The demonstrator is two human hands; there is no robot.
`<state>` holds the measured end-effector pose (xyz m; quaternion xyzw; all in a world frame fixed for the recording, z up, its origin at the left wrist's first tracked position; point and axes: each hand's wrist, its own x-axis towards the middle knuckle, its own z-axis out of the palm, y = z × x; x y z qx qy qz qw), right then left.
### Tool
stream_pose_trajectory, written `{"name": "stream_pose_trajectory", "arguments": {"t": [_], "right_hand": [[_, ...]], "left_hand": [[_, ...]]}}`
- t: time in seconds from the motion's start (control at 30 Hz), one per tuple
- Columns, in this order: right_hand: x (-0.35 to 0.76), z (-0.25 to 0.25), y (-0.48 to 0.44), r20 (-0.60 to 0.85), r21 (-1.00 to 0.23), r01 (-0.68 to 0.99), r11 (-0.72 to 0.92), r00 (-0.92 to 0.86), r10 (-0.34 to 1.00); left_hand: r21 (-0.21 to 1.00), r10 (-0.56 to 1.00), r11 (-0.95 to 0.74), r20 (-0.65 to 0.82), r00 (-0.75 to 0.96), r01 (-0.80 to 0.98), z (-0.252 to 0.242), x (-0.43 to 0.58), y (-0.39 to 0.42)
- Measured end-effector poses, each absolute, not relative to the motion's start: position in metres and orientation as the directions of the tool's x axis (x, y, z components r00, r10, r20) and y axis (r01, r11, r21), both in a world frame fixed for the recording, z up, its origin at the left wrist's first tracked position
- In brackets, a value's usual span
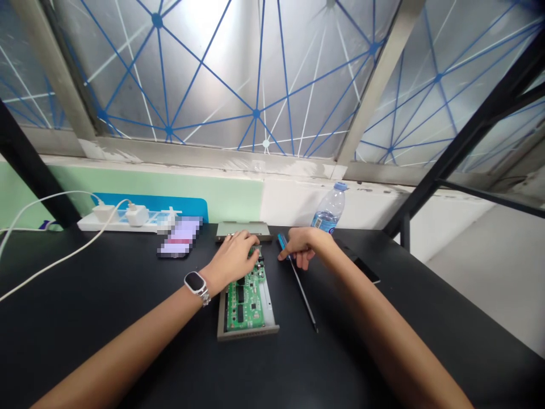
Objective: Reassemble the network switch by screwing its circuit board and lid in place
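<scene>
A green circuit board point(255, 292) lies in an open, shallow metal case point(249, 334) on the black table. My left hand point(236, 255), with a watch at the wrist, grips the far end of this case, its fingers bent over the board's far part and hiding it. To the right, my right hand point(304, 244) has its fingers curled about the blue handle of a long screwdriver point(304, 292). The screwdriver's shaft slants toward the near right, its tip at or close to the tabletop. Just behind the case sits a separate metal cover point(242, 228).
A water bottle point(330, 210) stands behind my right hand, with a dark flat device point(366, 270) partly hidden by my forearm. At the back left are a phone point(181, 238), a white power strip point(128, 221) and trailing cables point(63, 264). Black frame bars point(447, 139) flank the table point(170, 363).
</scene>
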<state>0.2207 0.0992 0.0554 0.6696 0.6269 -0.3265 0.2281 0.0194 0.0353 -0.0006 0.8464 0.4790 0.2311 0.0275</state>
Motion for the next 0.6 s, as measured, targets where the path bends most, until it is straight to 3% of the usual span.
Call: {"name": "stream_pose_trajectory", "arguments": {"t": [0.2,0.33,0.47,0.53,0.6], "right_hand": [[0.218,0.050,0.101,-0.722,-0.176,0.970,-0.167,-0.012,0.692],[0.219,0.061,0.099,-0.588,-0.371,0.917,-0.147,-0.110,0.802],[0.214,0.081,0.089,-0.288,-0.602,0.798,0.012,-0.231,0.929],[0.206,0.087,0.081,0.011,-0.728,0.655,0.202,-0.284,0.959],[0.197,0.089,0.073,0.246,-0.733,0.574,0.366,-0.279,0.928]], "left_hand": [[0.356,0.835,-0.528,0.384,0.394,0.771,-0.012,0.023,0.042],[0.374,0.844,-0.513,0.382,0.376,0.772,-0.012,0.021,0.038],[0.439,0.880,-0.462,0.335,0.337,0.770,-0.011,0.018,0.035],[0.464,0.896,-0.435,0.312,0.317,0.772,-0.011,0.015,0.033],[0.494,0.910,-0.407,0.290,0.295,0.768,-0.011,0.013,0.031]]}}
